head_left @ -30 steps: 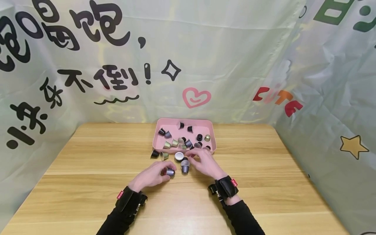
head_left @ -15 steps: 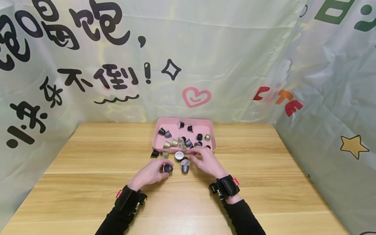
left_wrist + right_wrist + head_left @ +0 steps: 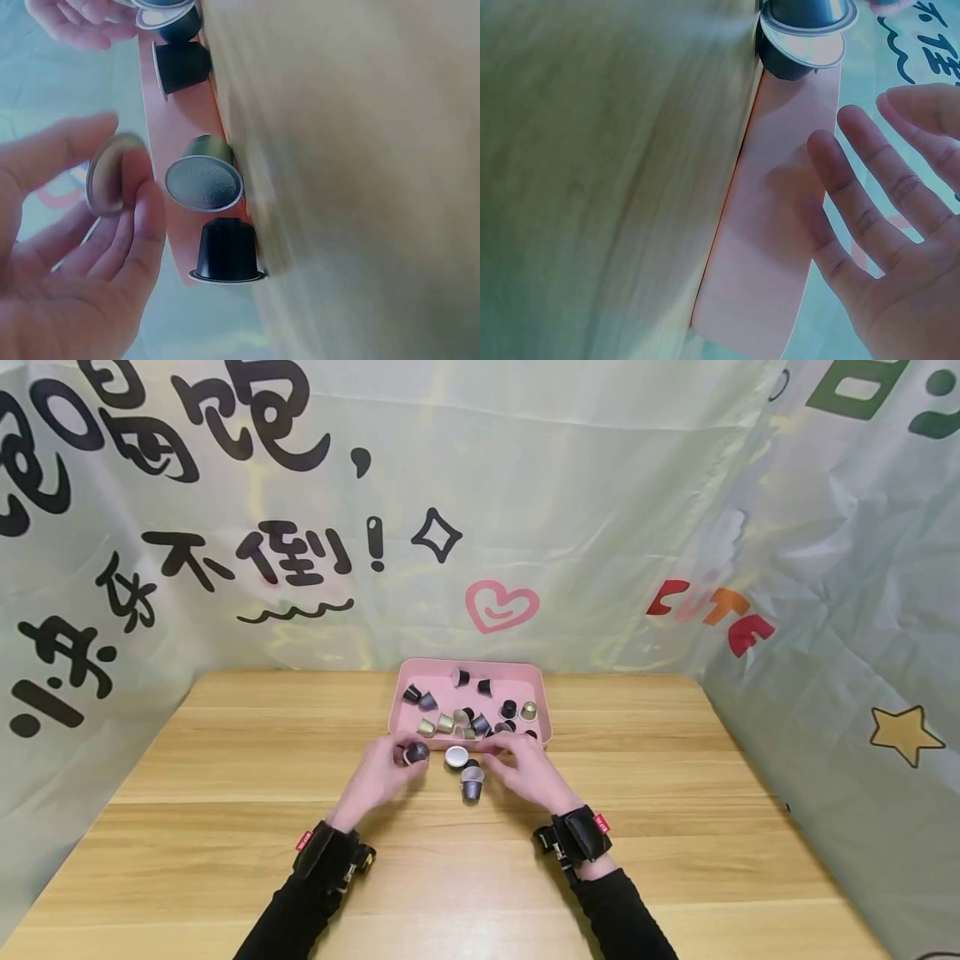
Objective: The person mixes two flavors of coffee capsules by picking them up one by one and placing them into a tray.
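Observation:
My left hand (image 3: 382, 772) pinches a dark coffee capsule (image 3: 416, 752) between thumb and fingers, raised near the tray's front left corner. In the left wrist view the capsule's rimmed face (image 3: 105, 184) shows. Below it, a green capsule (image 3: 202, 180) and a black capsule (image 3: 227, 251) lie against the pink tray's outer wall. The left hand covers these two in the head view. My right hand (image 3: 528, 770) is at the tray's front wall, fingers spread and holding nothing. Between the hands stand a white-lidded capsule (image 3: 457, 757) and a purple-grey capsule (image 3: 472, 789), with a black one partly behind.
The pink tray (image 3: 517, 673) sits at the back edge of the wooden table (image 3: 480, 885), with several black, green and purple capsules scattered inside. A printed curtain (image 3: 600, 510) hangs behind the table and along its sides.
My left hand has moved away from me and slightly left, up to the tray's front, turning the capsule as it goes. The right hand stays almost where it was.

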A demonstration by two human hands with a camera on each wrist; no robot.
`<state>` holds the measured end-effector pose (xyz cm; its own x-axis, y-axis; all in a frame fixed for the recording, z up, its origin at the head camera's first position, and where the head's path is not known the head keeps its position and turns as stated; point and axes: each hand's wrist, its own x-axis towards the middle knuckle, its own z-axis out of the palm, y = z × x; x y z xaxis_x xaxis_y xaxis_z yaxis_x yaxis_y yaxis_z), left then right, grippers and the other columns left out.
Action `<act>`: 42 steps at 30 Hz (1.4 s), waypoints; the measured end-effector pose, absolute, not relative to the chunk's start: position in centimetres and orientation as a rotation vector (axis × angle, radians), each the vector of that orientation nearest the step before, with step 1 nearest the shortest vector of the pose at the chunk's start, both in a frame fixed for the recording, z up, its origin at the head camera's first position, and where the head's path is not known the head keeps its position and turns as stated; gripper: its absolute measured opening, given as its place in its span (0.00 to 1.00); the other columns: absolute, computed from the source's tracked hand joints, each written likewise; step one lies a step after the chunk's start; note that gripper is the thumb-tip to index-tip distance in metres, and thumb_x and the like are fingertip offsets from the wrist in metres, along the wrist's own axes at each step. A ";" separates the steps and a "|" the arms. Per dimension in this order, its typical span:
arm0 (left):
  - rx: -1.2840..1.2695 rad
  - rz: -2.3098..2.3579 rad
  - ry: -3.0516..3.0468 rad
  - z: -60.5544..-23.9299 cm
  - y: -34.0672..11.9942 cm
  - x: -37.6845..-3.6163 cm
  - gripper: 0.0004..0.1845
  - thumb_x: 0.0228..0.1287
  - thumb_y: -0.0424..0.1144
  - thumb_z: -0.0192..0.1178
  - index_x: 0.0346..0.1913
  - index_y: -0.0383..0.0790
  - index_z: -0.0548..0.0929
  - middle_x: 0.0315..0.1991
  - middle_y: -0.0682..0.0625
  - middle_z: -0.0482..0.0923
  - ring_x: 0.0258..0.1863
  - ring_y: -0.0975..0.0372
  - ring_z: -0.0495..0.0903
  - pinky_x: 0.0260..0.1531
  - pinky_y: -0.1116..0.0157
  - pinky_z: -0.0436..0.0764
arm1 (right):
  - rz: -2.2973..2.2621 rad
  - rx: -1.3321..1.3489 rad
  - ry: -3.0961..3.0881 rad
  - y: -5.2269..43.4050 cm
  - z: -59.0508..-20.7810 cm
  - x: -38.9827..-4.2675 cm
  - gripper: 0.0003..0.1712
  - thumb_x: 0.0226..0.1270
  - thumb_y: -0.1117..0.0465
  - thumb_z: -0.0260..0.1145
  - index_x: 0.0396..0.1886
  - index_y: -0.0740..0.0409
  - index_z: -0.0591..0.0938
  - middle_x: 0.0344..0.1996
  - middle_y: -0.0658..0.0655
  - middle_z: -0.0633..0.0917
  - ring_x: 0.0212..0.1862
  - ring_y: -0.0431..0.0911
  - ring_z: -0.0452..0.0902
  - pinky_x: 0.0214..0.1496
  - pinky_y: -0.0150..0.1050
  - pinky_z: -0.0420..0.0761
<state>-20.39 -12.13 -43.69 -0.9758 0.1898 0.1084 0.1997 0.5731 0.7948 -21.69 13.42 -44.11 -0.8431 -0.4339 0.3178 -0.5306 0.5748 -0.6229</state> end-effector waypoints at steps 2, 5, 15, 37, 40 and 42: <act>-0.338 -1.413 -2.741 -43.5 -12.2 -21.1 0.21 0.58 0.30 0.69 0.55 0.33 0.82 0.48 0.38 0.86 0.38 0.57 0.82 0.39 0.64 0.82 | 1.108 0.827 -2.657 13.4 -44.1 -21.7 0.13 0.65 0.67 0.68 0.48 0.55 0.87 0.46 0.54 0.90 0.50 0.47 0.85 0.56 0.45 0.84; -0.310 -1.420 -2.721 -43.2 -12.2 -22.3 0.22 0.58 0.30 0.69 0.57 0.34 0.81 0.48 0.37 0.85 0.33 0.59 0.80 0.34 0.68 0.80 | 1.102 0.829 -2.645 13.3 -44.1 -21.7 0.12 0.65 0.68 0.68 0.48 0.56 0.87 0.46 0.55 0.90 0.50 0.48 0.86 0.56 0.46 0.85; -0.197 -1.290 -2.682 -42.7 -12.6 -25.2 0.24 0.59 0.29 0.65 0.60 0.31 0.80 0.44 0.34 0.85 0.27 0.59 0.78 0.28 0.69 0.76 | 1.099 0.834 -2.694 13.2 -44.0 -21.8 0.12 0.67 0.66 0.67 0.49 0.57 0.87 0.46 0.54 0.90 0.50 0.46 0.85 0.56 0.45 0.84; -0.241 -1.341 -2.620 -44.2 -14.6 -21.8 0.15 0.63 0.30 0.63 0.53 0.35 0.85 0.45 0.41 0.86 0.42 0.53 0.79 0.38 0.68 0.75 | 1.045 1.047 -2.795 13.6 -43.8 -21.8 0.13 0.62 0.67 0.71 0.47 0.59 0.87 0.41 0.56 0.90 0.38 0.44 0.84 0.41 0.33 0.85; -0.241 -1.342 -2.645 -44.3 -14.6 -21.6 0.15 0.63 0.30 0.64 0.53 0.36 0.84 0.45 0.42 0.86 0.42 0.54 0.79 0.36 0.70 0.74 | 1.052 1.046 -2.804 13.6 -43.9 -21.8 0.14 0.61 0.67 0.72 0.47 0.59 0.87 0.41 0.56 0.90 0.38 0.45 0.84 0.40 0.33 0.85; -0.239 -1.343 -2.658 -44.3 -14.6 -21.6 0.15 0.64 0.31 0.64 0.54 0.36 0.84 0.46 0.42 0.86 0.42 0.54 0.79 0.36 0.70 0.74 | 1.057 1.050 -2.810 13.6 -44.0 -21.8 0.14 0.61 0.67 0.72 0.47 0.59 0.86 0.41 0.56 0.89 0.38 0.44 0.84 0.40 0.33 0.85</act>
